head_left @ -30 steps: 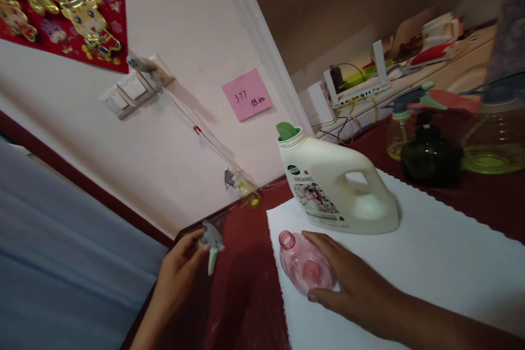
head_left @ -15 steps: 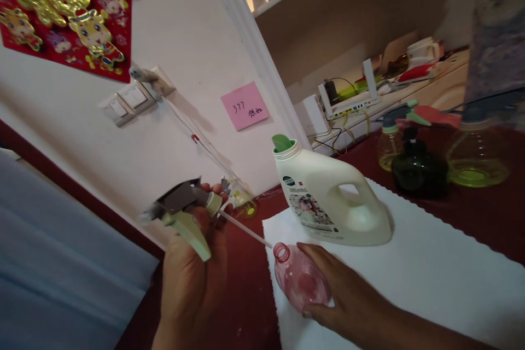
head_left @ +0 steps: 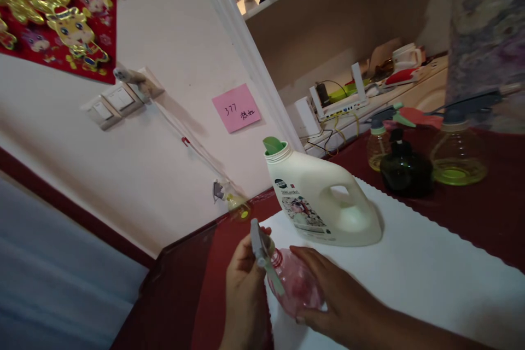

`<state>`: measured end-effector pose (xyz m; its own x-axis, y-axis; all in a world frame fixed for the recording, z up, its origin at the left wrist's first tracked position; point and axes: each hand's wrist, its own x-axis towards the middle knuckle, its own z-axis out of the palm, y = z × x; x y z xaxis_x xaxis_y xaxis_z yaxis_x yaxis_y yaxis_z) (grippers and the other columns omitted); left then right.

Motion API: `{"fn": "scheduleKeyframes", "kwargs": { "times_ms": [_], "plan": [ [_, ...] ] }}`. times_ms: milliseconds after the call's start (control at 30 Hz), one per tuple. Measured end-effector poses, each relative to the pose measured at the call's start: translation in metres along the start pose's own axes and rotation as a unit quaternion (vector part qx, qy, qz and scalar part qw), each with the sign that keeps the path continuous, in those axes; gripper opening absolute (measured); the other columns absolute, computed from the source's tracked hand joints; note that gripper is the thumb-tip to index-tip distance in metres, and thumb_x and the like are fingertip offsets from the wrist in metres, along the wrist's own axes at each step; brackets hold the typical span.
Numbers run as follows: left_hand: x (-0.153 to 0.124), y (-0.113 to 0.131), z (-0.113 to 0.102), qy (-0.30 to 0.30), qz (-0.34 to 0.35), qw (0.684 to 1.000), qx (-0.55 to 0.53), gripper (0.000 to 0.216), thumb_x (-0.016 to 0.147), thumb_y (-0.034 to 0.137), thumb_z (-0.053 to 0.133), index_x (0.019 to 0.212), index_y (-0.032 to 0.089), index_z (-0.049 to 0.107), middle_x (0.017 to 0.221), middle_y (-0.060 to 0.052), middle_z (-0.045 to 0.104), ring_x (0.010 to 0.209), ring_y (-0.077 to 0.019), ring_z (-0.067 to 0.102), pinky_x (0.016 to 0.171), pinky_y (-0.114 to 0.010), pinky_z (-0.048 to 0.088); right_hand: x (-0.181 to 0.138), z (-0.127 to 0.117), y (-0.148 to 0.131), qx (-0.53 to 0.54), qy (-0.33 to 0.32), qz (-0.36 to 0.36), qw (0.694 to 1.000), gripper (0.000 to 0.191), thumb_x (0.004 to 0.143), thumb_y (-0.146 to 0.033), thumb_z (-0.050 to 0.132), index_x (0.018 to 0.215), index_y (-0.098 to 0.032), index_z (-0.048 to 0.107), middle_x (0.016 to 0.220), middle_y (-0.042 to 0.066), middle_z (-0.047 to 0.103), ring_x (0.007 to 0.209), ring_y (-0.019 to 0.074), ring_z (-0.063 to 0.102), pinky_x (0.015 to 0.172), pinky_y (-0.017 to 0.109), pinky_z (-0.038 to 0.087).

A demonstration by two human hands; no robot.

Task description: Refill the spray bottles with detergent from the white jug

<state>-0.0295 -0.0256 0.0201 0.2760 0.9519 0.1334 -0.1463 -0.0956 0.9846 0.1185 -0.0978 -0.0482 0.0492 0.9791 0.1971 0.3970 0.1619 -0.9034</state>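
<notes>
Component positions: we see the pink bottle point(head_left: 298, 284) at the near-left edge of the white sheet point(head_left: 414, 254), in front of the cream jug point(head_left: 328, 199). Our right hand point(head_left: 332, 298) grips its body from the right, thumb on the near side and fingers on the far side. Our left hand point(head_left: 246, 276) pinches the grey sprayer head point(head_left: 258, 243) between thumb and fingers, with the pale green trigger point(head_left: 274, 279) hanging in front of the bottle.

Status, done: we judge that the two parts have been brought together, because the sprayer head is right beside the bottle's neck point(head_left: 278, 258). The red rim and thread of the neck are partly exposed, so we do not count the head as seated.

Status, outstanding: by our judgement, seating the head squarely on the neck and tightening it remain to be done. We cannot tell whether the dip tube is inside the bottle, as it is not visible from this angle. We can make out no liquid level in the pink bottle.

Adjacent items: the cream jug is uncapped, with a green spout point(head_left: 273, 145) in its mouth, and the dark bottle point(head_left: 406, 172) is well apart from our hands
</notes>
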Motion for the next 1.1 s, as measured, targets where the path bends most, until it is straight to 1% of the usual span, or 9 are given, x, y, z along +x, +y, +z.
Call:
{"fn": "scheduleKeyframes", "kwargs": {
  "times_ms": [100,200,367,467,600,733,867,967,1100],
  "plan": [
    [-0.001,-0.014,-0.006,0.012,-0.004,0.999,0.032,0.044,0.073,0.036,0.083,0.112,0.021,0.073,0.110,-0.010,0.076,0.098,-0.0267,0.072,0.088,-0.035,0.056,0.000,-0.001,0.000,-0.002,-0.003,-0.001,1.000,0.092,0.068,-0.029,0.070,0.152,-0.016,0.036,0.156,0.015,0.043,0.143,0.0342,0.039,0.118,0.053,0.033],
    [-0.002,-0.015,-0.006,0.023,0.002,0.998,0.050,0.046,0.073,0.039,0.082,0.114,0.020,0.073,0.115,-0.012,0.075,0.105,-0.0295,0.070,0.091,-0.037,0.056,0.001,-0.003,-0.002,-0.002,-0.006,-0.002,1.000,0.092,0.067,-0.028,0.070,0.152,-0.016,0.036,0.156,0.015,0.043,0.142,0.0349,0.040,0.117,0.054,0.034],
    [-0.004,-0.016,-0.008,0.019,0.011,0.999,0.049,0.049,0.072,0.039,0.083,0.117,0.022,0.072,0.124,-0.012,0.072,0.111,-0.0311,0.068,0.092,-0.039,0.056,0.000,-0.005,-0.006,0.004,0.004,0.001,1.000,0.091,0.066,-0.027,0.072,0.151,-0.023,0.039,0.155,0.013,0.046,0.140,0.0354,0.043,0.115,0.057,0.036],
    [-0.004,-0.023,-0.014,0.002,0.012,0.999,0.041,0.046,0.074,0.037,0.083,0.116,0.023,0.071,0.124,-0.011,0.072,0.113,-0.0305,0.068,0.097,-0.039,0.054,-0.001,-0.005,-0.006,0.006,0.000,0.006,1.000,0.092,0.066,-0.027,0.073,0.151,-0.020,0.039,0.154,0.014,0.046,0.140,0.0341,0.043,0.116,0.054,0.036],
    [-0.004,-0.033,-0.020,0.009,0.006,0.999,0.033,0.043,0.075,0.035,0.083,0.115,0.025,0.070,0.123,-0.010,0.072,0.111,-0.0289,0.069,0.097,-0.039,0.055,-0.001,-0.005,-0.004,0.010,-0.003,0.003,1.000,0.093,0.066,-0.028,0.074,0.151,-0.018,0.039,0.154,0.014,0.046,0.140,0.0335,0.042,0.117,0.052,0.035],
    [-0.006,-0.037,-0.016,0.037,0.018,0.999,0.028,0.044,0.074,0.037,0.084,0.114,0.026,0.071,0.123,-0.008,0.072,0.112,-0.0274,0.068,0.094,-0.035,0.056,0.000,-0.006,-0.004,0.004,-0.010,0.003,1.000,0.094,0.067,-0.030,0.074,0.152,-0.017,0.037,0.156,0.015,0.044,0.142,0.0340,0.041,0.117,0.053,0.034],
    [-0.009,-0.034,-0.007,0.064,0.024,0.997,0.029,0.041,0.071,0.040,0.086,0.106,0.025,0.074,0.117,-0.008,0.075,0.104,-0.0256,0.071,0.088,-0.032,0.057,-0.003,-0.006,-0.005,0.000,-0.012,-0.001,1.000,0.091,0.070,-0.031,0.072,0.153,-0.017,0.036,0.158,0.016,0.041,0.144,0.0354,0.038,0.118,0.056,0.033],
    [-0.009,-0.031,-0.002,0.050,0.038,0.998,0.018,0.039,0.070,0.043,0.086,0.102,0.024,0.075,0.112,-0.008,0.076,0.103,-0.0251,0.071,0.089,-0.032,0.056,-0.007,-0.006,-0.001,0.000,-0.002,-0.030,1.000,0.089,0.076,-0.033,0.069,0.155,-0.022,0.031,0.162,0.014,0.033,0.148,0.0364,0.031,0.119,0.059,0.030],
    [-0.011,-0.028,0.005,0.011,0.057,0.998,-0.004,0.038,0.075,0.041,0.082,0.107,0.024,0.075,0.113,-0.008,0.076,0.105,-0.0252,0.070,0.093,-0.033,0.054,-0.007,-0.022,-0.004,-0.031,0.060,-0.124,0.990,0.080,0.088,-0.027,0.060,0.157,-0.032,0.019,0.166,0.007,0.025,0.152,0.0307,0.023,0.123,0.056,0.026]
  ]
}}
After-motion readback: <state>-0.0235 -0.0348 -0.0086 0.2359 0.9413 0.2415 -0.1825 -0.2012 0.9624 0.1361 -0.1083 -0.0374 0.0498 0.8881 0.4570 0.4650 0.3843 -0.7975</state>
